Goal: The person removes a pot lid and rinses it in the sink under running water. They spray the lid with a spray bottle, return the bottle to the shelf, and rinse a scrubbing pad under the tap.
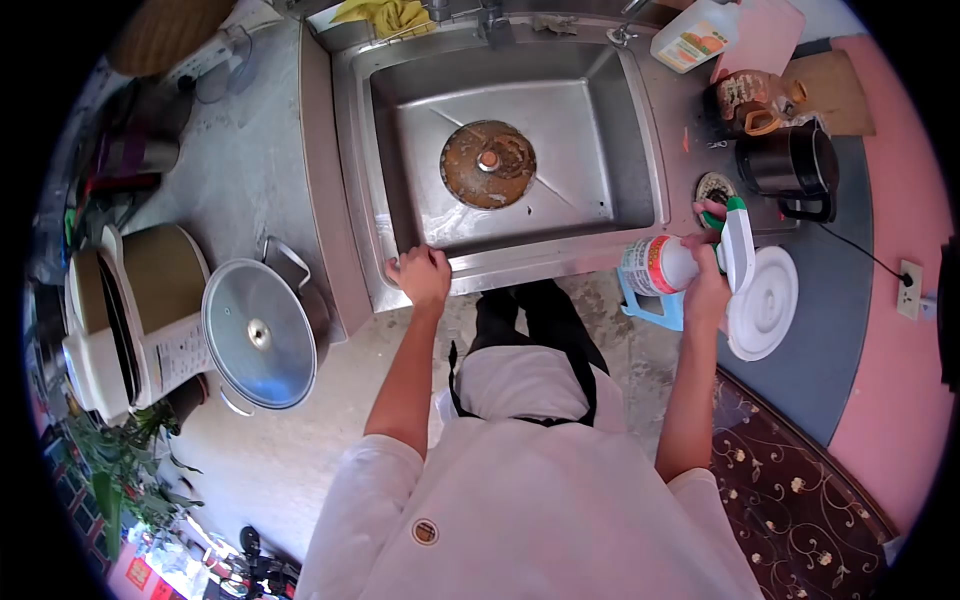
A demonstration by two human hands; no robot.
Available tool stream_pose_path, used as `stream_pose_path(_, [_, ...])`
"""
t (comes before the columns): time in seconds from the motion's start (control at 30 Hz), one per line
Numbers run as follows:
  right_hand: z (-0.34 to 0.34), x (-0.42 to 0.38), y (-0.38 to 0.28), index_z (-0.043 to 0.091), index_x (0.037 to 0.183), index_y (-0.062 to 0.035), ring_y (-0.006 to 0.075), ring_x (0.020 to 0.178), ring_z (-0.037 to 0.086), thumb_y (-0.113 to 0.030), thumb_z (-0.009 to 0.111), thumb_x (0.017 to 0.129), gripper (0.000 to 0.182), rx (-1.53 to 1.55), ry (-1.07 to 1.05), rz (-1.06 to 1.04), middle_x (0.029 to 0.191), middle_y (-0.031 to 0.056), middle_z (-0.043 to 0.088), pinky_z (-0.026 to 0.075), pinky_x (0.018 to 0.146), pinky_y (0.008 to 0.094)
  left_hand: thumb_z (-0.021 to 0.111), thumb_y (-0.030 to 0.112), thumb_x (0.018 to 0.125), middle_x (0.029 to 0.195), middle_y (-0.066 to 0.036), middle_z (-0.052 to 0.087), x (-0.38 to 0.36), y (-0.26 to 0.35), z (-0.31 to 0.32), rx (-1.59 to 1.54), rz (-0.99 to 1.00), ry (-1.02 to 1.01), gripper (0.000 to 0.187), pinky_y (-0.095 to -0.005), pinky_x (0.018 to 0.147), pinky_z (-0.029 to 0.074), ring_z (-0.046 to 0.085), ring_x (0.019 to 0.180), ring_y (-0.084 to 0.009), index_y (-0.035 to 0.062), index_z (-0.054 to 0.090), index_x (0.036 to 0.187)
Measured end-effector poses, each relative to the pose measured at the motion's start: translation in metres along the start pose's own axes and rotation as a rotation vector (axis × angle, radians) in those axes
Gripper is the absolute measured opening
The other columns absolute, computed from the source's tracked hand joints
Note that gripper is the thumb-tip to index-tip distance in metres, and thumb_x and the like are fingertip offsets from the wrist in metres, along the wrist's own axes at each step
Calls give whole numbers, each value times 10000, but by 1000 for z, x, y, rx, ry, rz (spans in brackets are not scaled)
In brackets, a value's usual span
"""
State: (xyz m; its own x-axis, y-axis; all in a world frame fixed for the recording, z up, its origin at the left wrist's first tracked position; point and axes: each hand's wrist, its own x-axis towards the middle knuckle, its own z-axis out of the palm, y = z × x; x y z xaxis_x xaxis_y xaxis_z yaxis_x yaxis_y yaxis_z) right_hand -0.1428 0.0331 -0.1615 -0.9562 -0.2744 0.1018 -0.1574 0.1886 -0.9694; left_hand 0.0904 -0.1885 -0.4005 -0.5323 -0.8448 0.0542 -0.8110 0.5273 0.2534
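Observation:
A steel sink point(400, 220) lies ahead of me, and in it sits a round brown, stained lid point(462, 180) with a knob at its middle. My left hand point(420, 274) rests on the sink's front rim at the left, fingers curled over the edge. In my right hand point(708, 280) is a spray bottle point(663, 266) with a white and green trigger head, tilted sideways to the right of the sink. Its body has a red and white label. Just right of that hand a white round lid point(766, 303) lies on the counter.
A large pot with a glass lid point(260, 333) and a white appliance point(155, 310) stand at the left. Along the right are a black kettle point(790, 165), a brown bottle point(745, 103) and a white jug point(696, 38). A blue stool point(655, 312) is below the counter edge.

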Motion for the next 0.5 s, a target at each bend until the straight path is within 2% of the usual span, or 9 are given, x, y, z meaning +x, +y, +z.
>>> stream_pose_path(0.03, [-5, 7, 22, 560, 1147, 41, 102, 745, 531, 7, 523, 692, 458, -4, -46, 11, 1050, 95, 613, 451, 770, 272, 497, 212, 812, 806, -74, 658, 1, 2, -5, 8, -4, -4, 212, -463, 966, 286, 596, 824, -252, 91, 668, 775])
stream_pose_path(0.17, [-18, 27, 104, 552, 1160, 35, 121, 791, 535, -5, 530, 685, 477, 21, 49, 99, 1056, 104, 599, 441, 797, 281, 488, 180, 812, 723, -39, 633, 3, 5, -7, -37, -43, -65, 193, -446, 962, 282, 580, 780, -219, 125, 647, 717])
stream_pose_path(0.2, [-24, 24, 118, 530, 1181, 40, 127, 776, 528, -21, 535, 680, 505, 34, 89, 83, 1063, 118, 589, 437, 799, 281, 501, 133, 797, 670, -16, 593, 2, 1, 1, -50, 2, 20, 161, -435, 943, 275, 545, 715, -203, 121, 616, 684])
stream_pose_path(0.27, [-39, 20, 150, 486, 1218, 52, 141, 747, 513, -65, 553, 677, 557, 83, 137, 1, 1068, 142, 568, 429, 797, 284, 494, 119, 797, 668, -13, 585, 6, 4, 1, -61, -17, -13, 160, -430, 945, 268, 536, 712, -199, 120, 612, 687])
stream_pose_path(0.37, [-50, 14, 170, 458, 1231, 70, 153, 727, 508, -133, 591, 697, 587, 124, 182, -118, 1055, 162, 548, 422, 776, 297, 474, 113, 815, 674, -11, 571, 1, 5, -3, -71, -36, -79, 169, -415, 958, 249, 516, 708, -185, 111, 594, 696])
stream_pose_path(0.5, [-43, 9, 175, 455, 1233, 39, 164, 743, 506, -140, 612, 709, 576, 34, 203, -130, 1026, 160, 536, 429, 727, 293, 444, 124, 854, 683, -7, 544, 1, 6, -4, -78, -33, -119, 186, -400, 975, 227, 499, 722, -167, 93, 571, 722])
